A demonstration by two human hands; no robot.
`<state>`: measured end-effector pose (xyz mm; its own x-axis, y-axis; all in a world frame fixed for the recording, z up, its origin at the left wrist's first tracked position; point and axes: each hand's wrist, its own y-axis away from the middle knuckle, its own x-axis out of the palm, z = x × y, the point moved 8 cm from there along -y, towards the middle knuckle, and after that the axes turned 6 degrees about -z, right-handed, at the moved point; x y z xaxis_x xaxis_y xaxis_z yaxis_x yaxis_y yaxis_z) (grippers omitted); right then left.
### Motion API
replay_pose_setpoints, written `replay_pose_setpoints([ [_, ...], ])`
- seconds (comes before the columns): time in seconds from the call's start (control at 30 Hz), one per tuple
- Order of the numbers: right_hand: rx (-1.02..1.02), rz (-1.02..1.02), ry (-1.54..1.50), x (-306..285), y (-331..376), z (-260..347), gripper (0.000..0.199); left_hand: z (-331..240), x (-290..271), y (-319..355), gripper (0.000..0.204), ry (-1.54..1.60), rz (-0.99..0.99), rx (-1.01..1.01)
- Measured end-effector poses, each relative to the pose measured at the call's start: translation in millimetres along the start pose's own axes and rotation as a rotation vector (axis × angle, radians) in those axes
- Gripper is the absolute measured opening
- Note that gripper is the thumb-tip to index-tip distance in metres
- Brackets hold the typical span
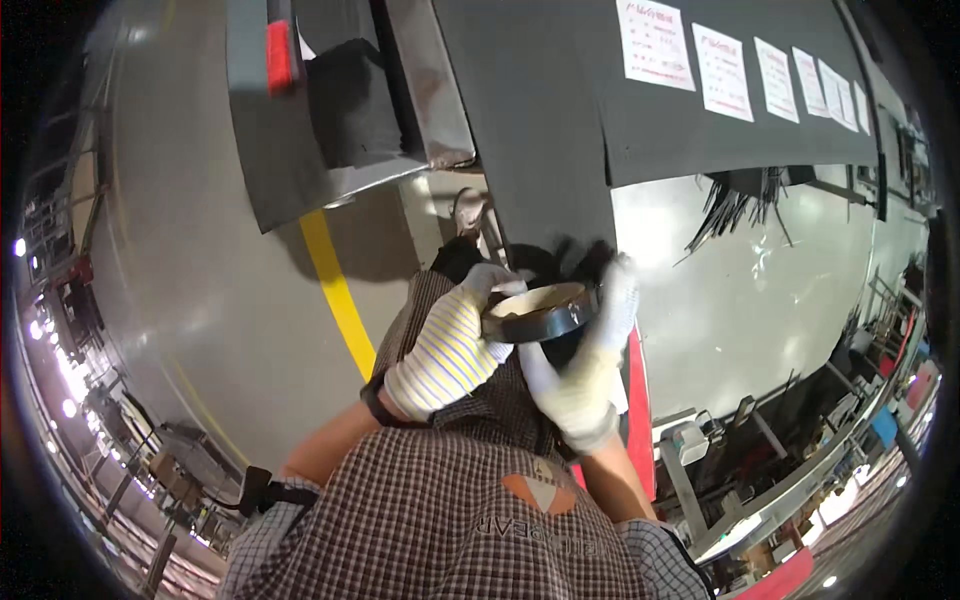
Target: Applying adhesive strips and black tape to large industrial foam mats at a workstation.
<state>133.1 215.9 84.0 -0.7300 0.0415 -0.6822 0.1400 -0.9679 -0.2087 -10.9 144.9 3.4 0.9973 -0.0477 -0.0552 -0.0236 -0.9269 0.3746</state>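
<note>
A roll of dark tape (545, 328) with a pale inner core is held in front of my body, tilted so its ring faces up. My left hand (450, 345), in a white glove with thin stripes, is closed on the roll's left side. My right hand (598, 365), also in a pale glove, is beside the roll's right edge. Motion smears its fingers, and I cannot make out whether they hold anything. Dark blurred shapes (590, 260) show just beyond the roll, by the right fingertips.
A long dark-covered table (540, 110) stretches ahead, with several printed sheets (722, 75) at right. Thin black strips (745, 205) hang over its edge. At left stands a dark bin (350, 110) with a red-handled item (278, 58). A yellow line (335, 290) marks the floor.
</note>
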Motion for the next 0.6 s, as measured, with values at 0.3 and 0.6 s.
replay_pose_setpoints([
  [0.3,-0.357,0.826,0.042,-2.2,-49.4,26.2,0.022,38.9,47.4,-43.9,0.045,0.428,-0.172,-0.118],
  [0.6,0.183,0.848,0.430,66.0,-2.6,-251.7,0.014,44.1,41.5,-61.7,0.071,0.153,0.021,-0.298],
])
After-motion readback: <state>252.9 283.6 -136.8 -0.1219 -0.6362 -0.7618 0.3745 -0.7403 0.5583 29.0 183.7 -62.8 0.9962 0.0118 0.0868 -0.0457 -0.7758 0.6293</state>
